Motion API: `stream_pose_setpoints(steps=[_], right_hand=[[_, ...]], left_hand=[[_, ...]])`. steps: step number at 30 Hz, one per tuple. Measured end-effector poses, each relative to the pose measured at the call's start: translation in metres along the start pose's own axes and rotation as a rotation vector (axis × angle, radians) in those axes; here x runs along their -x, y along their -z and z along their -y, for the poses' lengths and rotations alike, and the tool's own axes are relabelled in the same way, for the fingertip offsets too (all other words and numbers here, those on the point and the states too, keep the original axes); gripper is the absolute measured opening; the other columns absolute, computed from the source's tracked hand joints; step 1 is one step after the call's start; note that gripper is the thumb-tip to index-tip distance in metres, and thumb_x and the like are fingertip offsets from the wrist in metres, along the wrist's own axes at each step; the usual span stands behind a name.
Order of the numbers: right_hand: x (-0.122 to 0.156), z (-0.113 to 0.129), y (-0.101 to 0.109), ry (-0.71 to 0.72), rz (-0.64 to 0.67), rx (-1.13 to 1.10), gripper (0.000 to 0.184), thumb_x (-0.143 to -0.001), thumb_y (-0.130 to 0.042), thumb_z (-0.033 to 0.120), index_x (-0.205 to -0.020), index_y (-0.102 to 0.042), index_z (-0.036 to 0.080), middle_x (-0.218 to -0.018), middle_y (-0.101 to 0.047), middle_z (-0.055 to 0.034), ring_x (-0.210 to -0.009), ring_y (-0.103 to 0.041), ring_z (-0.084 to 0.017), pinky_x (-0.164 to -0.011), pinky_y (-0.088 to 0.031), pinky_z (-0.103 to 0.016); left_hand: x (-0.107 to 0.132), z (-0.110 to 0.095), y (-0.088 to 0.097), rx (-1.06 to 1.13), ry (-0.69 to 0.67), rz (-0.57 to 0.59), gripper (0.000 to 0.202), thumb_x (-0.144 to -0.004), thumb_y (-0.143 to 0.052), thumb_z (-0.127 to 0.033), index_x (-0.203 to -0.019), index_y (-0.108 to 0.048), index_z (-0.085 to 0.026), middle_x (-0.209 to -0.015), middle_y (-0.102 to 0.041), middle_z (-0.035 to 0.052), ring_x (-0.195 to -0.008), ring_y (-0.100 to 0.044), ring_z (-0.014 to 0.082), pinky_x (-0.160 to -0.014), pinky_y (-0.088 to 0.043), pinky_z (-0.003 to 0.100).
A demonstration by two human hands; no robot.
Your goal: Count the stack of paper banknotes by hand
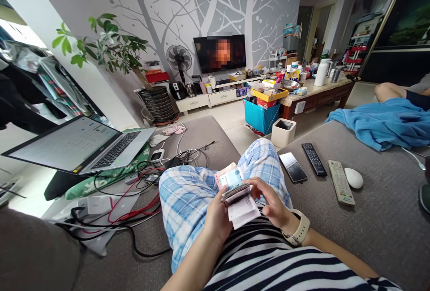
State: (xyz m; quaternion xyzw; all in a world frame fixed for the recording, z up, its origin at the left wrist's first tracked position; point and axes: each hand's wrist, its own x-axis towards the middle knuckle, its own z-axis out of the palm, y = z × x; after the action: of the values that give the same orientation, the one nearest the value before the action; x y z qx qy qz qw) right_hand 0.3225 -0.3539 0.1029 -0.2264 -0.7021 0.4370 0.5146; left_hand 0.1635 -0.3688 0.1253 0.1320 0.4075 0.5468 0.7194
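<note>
A folded wad of banknotes and paper slips [236, 193] is gripped in my left hand [215, 214], above my lap. A light-blue printed note [231, 179] and a pinkish one stick out on its far side. White slips [244, 211] hang towards me. My right hand [270, 203], with a cream watch on its wrist, is at the wad's right side. Its fingertips touch the upper right edge, while the thumb stands apart from the paper. Part of the wad is hidden by my left fingers.
On the sofa to my right lie a phone [293, 167], a black remote [314, 159], a beige remote [341, 182] and a white mouse [354, 178]. A laptop [83, 145] and tangled cables [144, 179] are at left. Another person's leg [391, 91] shows at far right.
</note>
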Motion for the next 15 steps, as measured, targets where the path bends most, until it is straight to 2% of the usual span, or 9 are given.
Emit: stream_pose_setpoints(steps=[3,5,7,9,10,13,15], right_hand=[[0.006,-0.011,0.003,-0.016,0.042,-0.056,0.094,-0.067,-0.037,0.086,-0.137,-0.045,0.023,-0.105,-0.054,-0.0078,-0.076,-0.048,-0.02,-0.07,-0.038,-0.033],[0.008,-0.02,0.003,-0.052,0.046,-0.078,0.097,-0.064,-0.045,0.085,-0.139,-0.042,0.023,-0.114,-0.054,-0.0088,-0.077,-0.049,-0.019,-0.07,-0.039,-0.033],[0.008,-0.029,0.001,-0.121,0.018,-0.068,0.094,-0.063,-0.06,0.076,-0.139,-0.04,0.025,-0.121,-0.053,-0.009,-0.077,-0.05,-0.018,-0.071,-0.04,-0.032],[0.006,-0.034,-0.002,-0.193,-0.056,-0.032,0.082,-0.068,-0.07,0.06,-0.137,-0.04,0.026,-0.119,-0.055,-0.0076,-0.074,-0.051,-0.016,-0.069,-0.041,-0.03],[0.005,-0.036,-0.003,-0.216,-0.105,-0.009,0.072,-0.073,-0.069,0.053,-0.134,-0.042,0.026,-0.114,-0.058,-0.0064,-0.072,-0.051,-0.016,-0.068,-0.041,-0.029],[0.002,-0.038,-0.006,-0.229,-0.231,0.049,0.035,-0.086,-0.058,0.042,-0.114,-0.055,0.023,-0.091,-0.06,-0.003,-0.068,-0.05,-0.016,-0.065,-0.04,-0.028],[0.001,-0.037,-0.006,-0.213,-0.271,0.054,0.019,-0.088,-0.053,0.037,-0.098,-0.058,0.021,-0.081,-0.058,-0.0014,-0.066,-0.049,-0.016,-0.063,-0.039,-0.028]], left_hand=[[-0.005,0.001,0.002,-0.018,-0.11,-0.075,0.018,-0.073,-0.064,-0.018,-0.09,-0.066,-0.014,-0.079,-0.071,0.006,-0.068,-0.066,0.0174,-0.062,-0.053,0.026],[-0.01,0.002,0.003,-0.011,-0.136,-0.114,0.017,-0.07,-0.065,-0.014,-0.088,-0.067,-0.014,-0.078,-0.071,0.0052,-0.066,-0.065,0.0157,-0.06,-0.052,0.024],[-0.015,0.005,0.003,-0.019,-0.143,-0.117,0.017,-0.071,-0.063,-0.016,-0.088,-0.067,-0.014,-0.08,-0.071,0.006,-0.066,-0.064,0.0158,-0.059,-0.052,0.024],[-0.019,0.009,0.003,-0.065,-0.148,-0.1,0.021,-0.074,-0.061,-0.022,-0.092,-0.068,-0.015,-0.085,-0.072,0.0067,-0.07,-0.065,0.0168,-0.06,-0.052,0.025],[-0.02,0.011,0.004,-0.1,-0.152,-0.086,0.024,-0.075,-0.06,-0.025,-0.096,-0.068,-0.015,-0.088,-0.072,0.0072,-0.074,-0.065,0.0176,-0.06,-0.052,0.025],[-0.019,0.015,0.005,-0.236,-0.164,-0.046,0.034,-0.076,-0.06,-0.032,-0.105,-0.067,-0.015,-0.098,-0.071,0.0103,-0.083,-0.065,0.0215,-0.057,-0.051,0.026],[-0.017,0.017,0.005,-0.3,-0.16,-0.031,0.035,-0.076,-0.059,-0.03,-0.106,-0.066,-0.014,-0.101,-0.07,0.0116,-0.087,-0.064,0.0231,-0.058,-0.052,0.027]])
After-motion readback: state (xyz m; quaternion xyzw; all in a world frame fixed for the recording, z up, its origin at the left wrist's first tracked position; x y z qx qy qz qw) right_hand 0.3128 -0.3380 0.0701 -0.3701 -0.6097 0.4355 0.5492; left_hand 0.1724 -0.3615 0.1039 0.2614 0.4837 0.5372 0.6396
